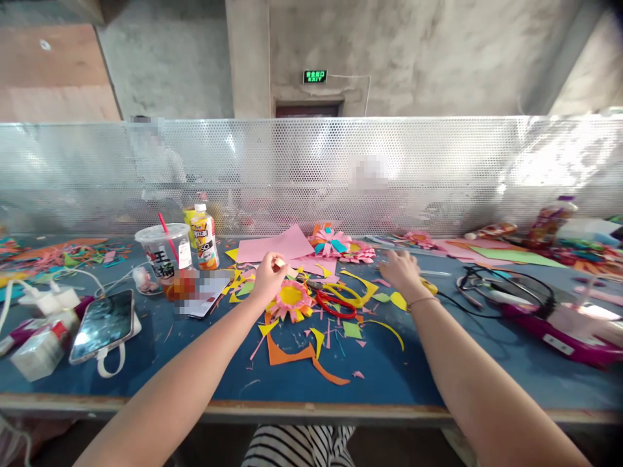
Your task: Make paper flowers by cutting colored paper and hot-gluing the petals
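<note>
Untidily, paper scraps (278, 352) litter the table (389, 383); concrete wall (413, 65) beyond.

Wall (413, 58): grey concrete, one pillar (249, 65). Exit sign (315, 76) lit green above a doorway (308, 111). Perforated screen (292, 149) stands beyond the blue table (389, 383); I note glare (579, 155) at right.

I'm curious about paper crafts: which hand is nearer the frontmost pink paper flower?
Left. The left hand is close beside the flower; the right hand is farther off, to its right.
</note>
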Tool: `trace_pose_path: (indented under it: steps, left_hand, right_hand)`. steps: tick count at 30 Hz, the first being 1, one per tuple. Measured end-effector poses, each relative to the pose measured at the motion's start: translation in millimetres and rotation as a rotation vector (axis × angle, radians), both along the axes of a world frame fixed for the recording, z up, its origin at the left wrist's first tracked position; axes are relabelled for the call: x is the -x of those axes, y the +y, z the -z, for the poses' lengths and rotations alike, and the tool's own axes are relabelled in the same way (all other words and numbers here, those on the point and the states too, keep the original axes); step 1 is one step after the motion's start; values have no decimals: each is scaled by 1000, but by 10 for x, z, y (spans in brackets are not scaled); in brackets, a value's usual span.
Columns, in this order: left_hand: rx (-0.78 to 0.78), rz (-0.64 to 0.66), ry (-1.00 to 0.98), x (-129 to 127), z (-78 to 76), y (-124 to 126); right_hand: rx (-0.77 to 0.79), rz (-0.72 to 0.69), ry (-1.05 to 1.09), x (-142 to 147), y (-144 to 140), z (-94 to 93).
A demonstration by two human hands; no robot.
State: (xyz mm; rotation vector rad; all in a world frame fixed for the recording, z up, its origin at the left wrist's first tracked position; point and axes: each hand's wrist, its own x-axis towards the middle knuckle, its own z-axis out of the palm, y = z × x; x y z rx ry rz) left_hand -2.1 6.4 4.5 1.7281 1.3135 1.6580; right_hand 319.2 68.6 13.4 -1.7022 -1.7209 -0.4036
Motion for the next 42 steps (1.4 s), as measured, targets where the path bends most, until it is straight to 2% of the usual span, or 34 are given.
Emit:
trace_pose_path:
  steps: [1, 3, 5, 7, 9, 12, 17, 20, 23, 28, 31, 33, 37, 42]
  left_hand:
    - [1, 15, 6, -12, -9, -21]
    - [-2, 48, 49, -43, -29, -71]
    - [-21, 83, 123, -81, -49, -123]
    - [-64, 125, 198, -117, -66, -172]
    - [-108, 176, 255, -144, -81, -210]
    - [-139, 224, 287, -163, -97, -247]
    - [-137, 229, 257, -192, -120, -289]
    - [-132, 234, 225, -206, -144, -305]
    - [-121, 211, 250, -148, -154, -260]
    - [111, 97, 355, 133, -33, 0]
    - [354, 191, 409, 273, 88, 148]
    - [417, 235, 416, 306, 144, 199]
    - [368, 225, 329, 264, 139, 204]
    - [187, 166, 169, 223, 5, 164]
  right_hand:
    - [-49, -154, 33, 198, -46, -62]
    - [-65, -340, 15, 630, -190, -164]
    - [-76, -658, 114, 1029, -379, -207]
    - [-36, -819, 223, 1321, -561, -192]
    - [3, -890, 261, 1484, -691, -150]
    - [28, -935, 274, 1549, -767, -105]
    - [-31, -963, 389, 1538, -782, -119]
    - [-37, -934, 495, 1545, -787, -143]
    - [22, -869, 642, 1518, -746, -161]
    - [73, -839, 876, 1354, -558, -140]
    - [112, -845, 964, 1255, -452, -108]
    - [129, -858, 985, 1219, -413, -93]
    - [146, -865, 980, 1213, -410, -88]
    - [163, -889, 1006, 1228, -454, -111]
